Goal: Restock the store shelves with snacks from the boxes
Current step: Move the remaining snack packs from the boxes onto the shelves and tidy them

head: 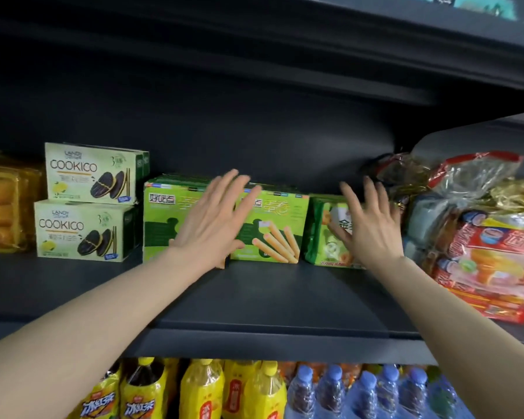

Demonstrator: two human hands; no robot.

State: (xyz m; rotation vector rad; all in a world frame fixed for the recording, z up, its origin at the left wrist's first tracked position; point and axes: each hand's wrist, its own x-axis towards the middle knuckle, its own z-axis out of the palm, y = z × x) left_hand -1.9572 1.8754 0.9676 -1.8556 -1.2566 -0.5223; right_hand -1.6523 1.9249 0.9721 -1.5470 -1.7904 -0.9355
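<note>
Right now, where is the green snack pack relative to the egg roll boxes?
In the head view, the green snack pack stands just right of the two green egg roll boxes, partly behind the right hand, with red bagged snacks farther right.

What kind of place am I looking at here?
Most likely a small shop or convenience store. Dark shelves carry packaged snacks, such as stacked Cookico boxes and green egg-roll boxes, with rows of bottled drinks below. Both hands are open over the goods.

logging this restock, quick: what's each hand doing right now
Left hand: open, fingers straight, flat against the green boxes.
Right hand: open, fingers spread, at the green packet; holding nothing.
</note>
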